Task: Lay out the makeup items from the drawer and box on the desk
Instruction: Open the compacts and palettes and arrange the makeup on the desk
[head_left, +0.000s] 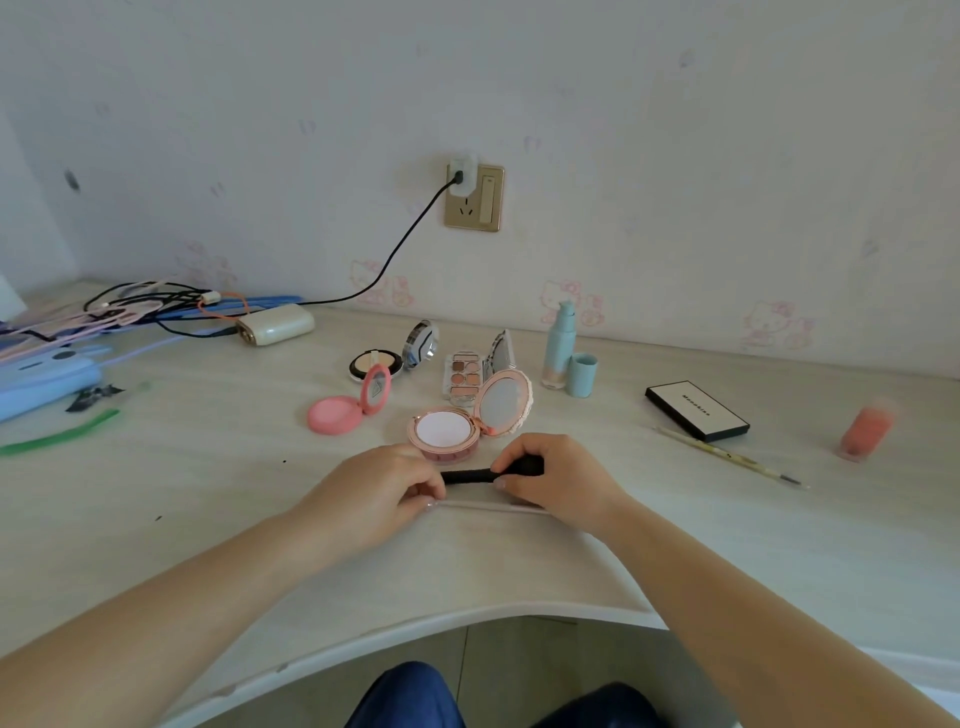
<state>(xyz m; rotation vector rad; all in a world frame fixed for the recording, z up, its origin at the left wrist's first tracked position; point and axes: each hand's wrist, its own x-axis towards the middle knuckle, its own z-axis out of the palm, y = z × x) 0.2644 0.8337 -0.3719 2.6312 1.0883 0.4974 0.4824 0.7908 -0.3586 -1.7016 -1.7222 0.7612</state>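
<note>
Both hands grip one black stick-like item (470, 475), held level just above the desk (208, 467): left hand (384, 493) curled round its left end, right hand (550, 480) curled round the thicker right end. A thin pale stick (488, 505) lies on the desk just under them. Rose-gold open compact (447, 434) sits just behind the hands. Pink compact (337, 413) back-left, eyeshadow palette (464, 375) and blue bottle (560, 345) near the wall. Black box (696, 410) and thin brush (727, 457) well right. Bare desk left of the hands; curved front edge close below.
</note>
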